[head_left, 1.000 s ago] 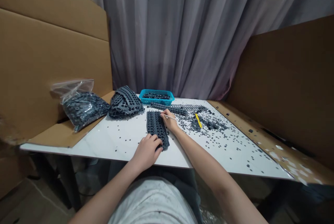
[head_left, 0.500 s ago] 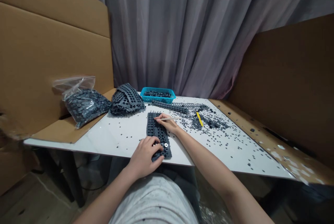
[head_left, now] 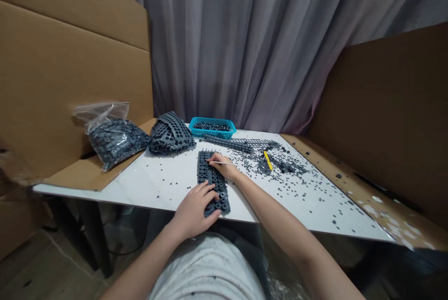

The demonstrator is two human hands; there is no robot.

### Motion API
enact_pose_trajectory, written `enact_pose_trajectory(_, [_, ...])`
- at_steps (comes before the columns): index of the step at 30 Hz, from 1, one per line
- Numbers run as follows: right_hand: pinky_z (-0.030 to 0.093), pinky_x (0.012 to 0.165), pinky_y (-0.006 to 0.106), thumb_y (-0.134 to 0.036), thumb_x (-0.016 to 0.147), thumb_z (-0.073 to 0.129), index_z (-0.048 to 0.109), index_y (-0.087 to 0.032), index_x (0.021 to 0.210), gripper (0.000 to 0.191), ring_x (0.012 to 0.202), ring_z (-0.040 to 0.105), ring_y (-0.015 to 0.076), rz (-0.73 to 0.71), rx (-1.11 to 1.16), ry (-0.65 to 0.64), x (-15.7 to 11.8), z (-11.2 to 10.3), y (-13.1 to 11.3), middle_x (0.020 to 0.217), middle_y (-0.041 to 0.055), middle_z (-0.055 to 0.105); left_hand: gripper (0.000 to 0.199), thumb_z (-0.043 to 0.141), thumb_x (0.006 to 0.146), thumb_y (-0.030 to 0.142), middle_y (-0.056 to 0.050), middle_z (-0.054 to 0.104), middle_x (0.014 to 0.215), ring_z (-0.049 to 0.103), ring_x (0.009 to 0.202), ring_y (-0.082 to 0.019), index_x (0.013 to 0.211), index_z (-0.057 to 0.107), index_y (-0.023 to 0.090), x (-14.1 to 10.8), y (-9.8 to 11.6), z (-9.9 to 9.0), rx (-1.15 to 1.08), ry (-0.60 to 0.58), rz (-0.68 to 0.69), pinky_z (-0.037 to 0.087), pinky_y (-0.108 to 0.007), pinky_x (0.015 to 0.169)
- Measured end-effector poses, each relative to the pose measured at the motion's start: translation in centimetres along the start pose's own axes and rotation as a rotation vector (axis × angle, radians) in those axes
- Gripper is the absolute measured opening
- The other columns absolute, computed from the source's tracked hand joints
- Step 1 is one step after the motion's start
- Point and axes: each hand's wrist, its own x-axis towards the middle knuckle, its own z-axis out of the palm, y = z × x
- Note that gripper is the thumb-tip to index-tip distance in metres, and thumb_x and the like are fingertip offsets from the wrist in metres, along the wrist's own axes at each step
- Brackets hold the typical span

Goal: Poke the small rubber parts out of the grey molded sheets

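A dark grey perforated rubber-like sheet [head_left: 213, 176] lies lengthwise on the white table, with rows of round holes and raised rings. My left hand [head_left: 199, 204] rests over its near left part, fingers spread on the sheet and thumb by the near edge. Closed in a pinch, my right hand [head_left: 224, 166] grips a thin pale stick-like tool [head_left: 227, 163]. The tool's tip meets or nearly meets the upper part of the sheet; actual contact is too small to tell.
Small dark discs litter the white table [head_left: 245, 197], mostly around a yellow tool [head_left: 268, 160]. Behind stand a blue basket [head_left: 212, 134] of dark pieces, a rolled perforated strip [head_left: 227, 143] and a heap of sheets [head_left: 171, 133]. A filled clear bag [head_left: 115, 139] leans at left. Cardboard walls flank the table.
My right hand has shifted slightly over the sheet's upper part, and the stick now lies at a different angle. My left fingers have slid a little and lie flatter.
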Motion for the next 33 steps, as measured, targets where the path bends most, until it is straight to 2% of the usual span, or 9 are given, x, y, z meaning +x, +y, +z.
enact_pose_trajectory(8, [0.042, 0.082, 0.034, -0.019, 0.081, 0.057, 0.053, -0.023, 0.076, 0.007, 0.090, 0.055, 0.0225, -0.023, -0.216, 0.072, 0.9, 0.2, 0.0, 0.086, 0.0032, 0.066, 0.022, 0.059, 0.079, 0.033, -0.009, 0.056, 0.133, 0.044, 0.128, -0.028, 0.098, 0.062, 0.022, 0.0, -0.1, -0.2, -0.084, 0.000, -0.001, 0.034, -0.045, 0.107])
enact_pose_trajectory(13, [0.041, 0.081, 0.034, -0.023, 0.084, 0.049, 0.052, -0.022, 0.079, 0.006, 0.092, 0.052, 0.0240, 0.028, -0.303, 0.263, 0.9, -0.7, 0.9, 0.084, 0.0058, 0.061, 0.031, 0.068, 0.075, 0.037, -0.006, 0.060, 0.126, 0.047, 0.124, -0.029, 0.103, 0.064, 0.025, 0.6, -1.0, -2.2, -0.355, -0.110, -0.006, 0.035, -0.044, 0.104])
enact_pose_trajectory(16, [0.040, 0.076, 0.032, -0.028, 0.085, 0.047, 0.051, -0.022, 0.080, 0.009, 0.084, 0.053, 0.0231, 0.082, -0.328, 0.384, 0.7, -1.8, 1.3, 0.079, 0.0051, 0.060, 0.031, 0.071, 0.073, 0.036, -0.004, 0.068, 0.107, 0.061, 0.101, -0.025, 0.101, 0.066, 0.025, 3.1, -3.5, -3.7, -0.652, -0.133, -0.168, 0.048, -0.035, 0.087])
enact_pose_trajectory(18, [0.040, 0.071, 0.031, -0.031, 0.086, 0.046, 0.051, -0.022, 0.080, 0.012, 0.076, 0.054, 0.0215, 0.108, -0.331, 0.439, 0.4, -2.3, 1.3, 0.075, 0.0038, 0.060, 0.022, 0.061, 0.082, 0.038, -0.005, 0.068, 0.097, 0.064, 0.086, -0.020, 0.098, 0.065, 0.023, 5.8, -5.9, -4.3, -0.675, -0.076, -0.280, 0.052, -0.028, 0.068])
enact_pose_trajectory(20, [0.040, 0.067, 0.029, -0.034, 0.086, 0.046, 0.052, -0.022, 0.081, 0.015, 0.070, 0.055, 0.0204, 0.126, -0.326, 0.475, 0.2, -2.6, 1.2, 0.071, 0.0031, 0.061, 0.020, 0.060, 0.085, 0.036, -0.006, 0.067, 0.094, 0.063, 0.079, -0.018, 0.093, 0.065, 0.019, 8.8, -8.3, -4.4, -0.676, -0.022, -0.399, 0.052, -0.027, 0.065])
enact_pose_trajectory(23, [0.038, 0.059, 0.028, -0.036, 0.086, 0.047, 0.052, -0.022, 0.081, 0.016, 0.058, 0.054, 0.0188, 0.156, -0.307, 0.489, 0.0, -2.6, 1.1, 0.064, 0.0015, 0.061, 0.025, 0.055, 0.091, 0.031, -0.007, 0.061, 0.110, 0.061, 0.090, -0.019, 0.110, 0.058, 0.016, 12.7, -10.8, -3.6, -0.689, 0.042, -0.528, 0.053, -0.037, 0.077])
enact_pose_trajectory(26, [0.036, 0.053, 0.026, -0.035, 0.086, 0.048, 0.053, -0.022, 0.079, 0.016, 0.047, 0.050, 0.0172, 0.177, -0.280, 0.487, -0.1, -2.7, 1.1, 0.050, -0.0022, 0.056, 0.031, 0.057, 0.090, 0.031, -0.009, 0.057, 0.118, 0.060, 0.099, -0.022, 0.118, 0.055, 0.016, 15.0, -11.6, -2.1, -0.730, 0.099, -0.603, 0.052, -0.041, 0.082])
enact_pose_trajectory(29, [0.038, 0.056, 0.027, -0.038, 0.085, 0.050, 0.055, -0.022, 0.075, 0.019, 0.049, 0.050, 0.0177, 0.133, -0.250, 0.483, -0.2, -2.9, 0.7, 0.050, -0.0020, 0.054, 0.032, 0.057, 0.090, 0.032, -0.009, 0.057, 0.118, 0.059, 0.100, -0.023, 0.118, 0.055, 0.016, 15.6, -11.7, -0.7, -0.800, 0.122, -0.631, 0.052, -0.042, 0.083])
enact_pose_trajectory(33, [0.043, 0.068, 0.029, -0.043, 0.083, 0.054, 0.058, -0.021, 0.075, 0.024, 0.069, 0.058, 0.0198, 0.013, -0.166, 0.404, -0.3, -2.8, -0.9, 0.070, 0.0029, 0.064, 0.032, 0.056, 0.091, 0.031, -0.009, 0.057, 0.118, 0.060, 0.099, -0.022, 0.118, 0.054, 0.016, 15.1, -11.7, 0.1, -0.917, 0.131, -0.622, 0.052, -0.042, 0.082])
